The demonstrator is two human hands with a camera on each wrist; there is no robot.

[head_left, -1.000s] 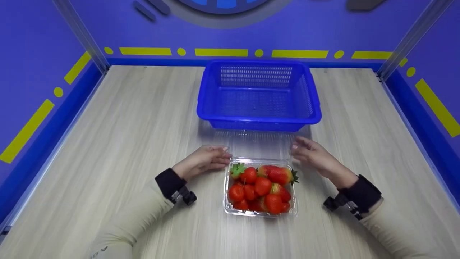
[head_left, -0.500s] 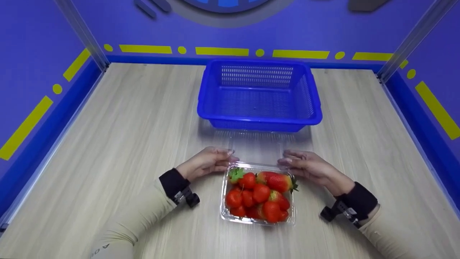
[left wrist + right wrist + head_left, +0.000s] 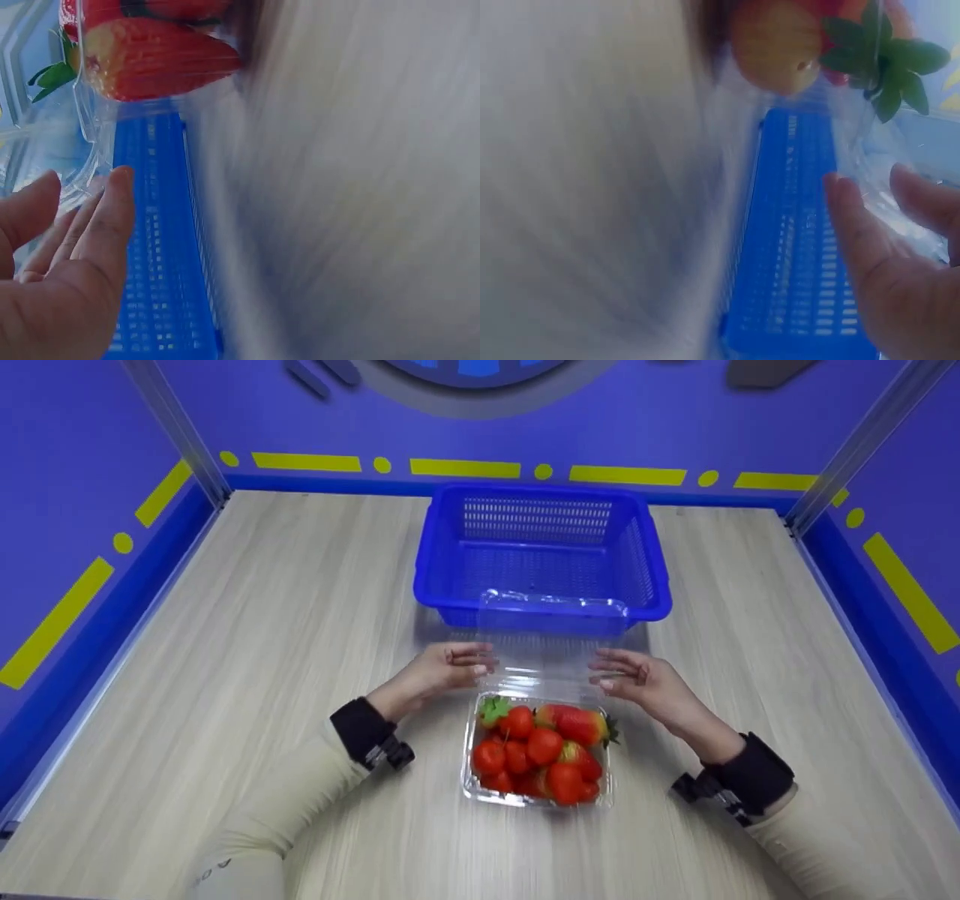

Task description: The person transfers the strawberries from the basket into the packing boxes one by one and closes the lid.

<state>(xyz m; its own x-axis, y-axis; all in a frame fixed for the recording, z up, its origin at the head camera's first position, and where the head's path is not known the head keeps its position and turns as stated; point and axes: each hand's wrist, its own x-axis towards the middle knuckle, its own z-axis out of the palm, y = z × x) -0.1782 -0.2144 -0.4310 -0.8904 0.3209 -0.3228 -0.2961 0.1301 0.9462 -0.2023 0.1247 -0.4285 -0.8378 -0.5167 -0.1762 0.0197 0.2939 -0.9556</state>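
Note:
A clear plastic clamshell box (image 3: 469, 791) holding red strawberries (image 3: 545, 745) and other small red fruit sits in the middle of the table. Its clear lid (image 3: 540, 649) is tilted up behind it, the far edge overlapping the basket's front rim in the head view. At the lid's left side is my left hand (image 3: 450, 666), fingers fairly straight and reaching to the edge. My right hand (image 3: 641, 679) does likewise at the right side. In the left wrist view, thumb and fingers (image 3: 112, 214) are spread apart near the clear plastic. The exact contact of either hand is hard to see through it.
Directly behind the box stands a blue perforated plastic basket (image 3: 541, 607) with nothing in it. Blue panels with yellow marks (image 3: 465, 469) enclose the pale wooden table (image 3: 315, 577) at the back and both sides.
The lid, lying low and hardly visible behind the box before, now stands higher. Both hands moved inward to its sides, then slightly away from the person. The box slid nearer, then back a little.

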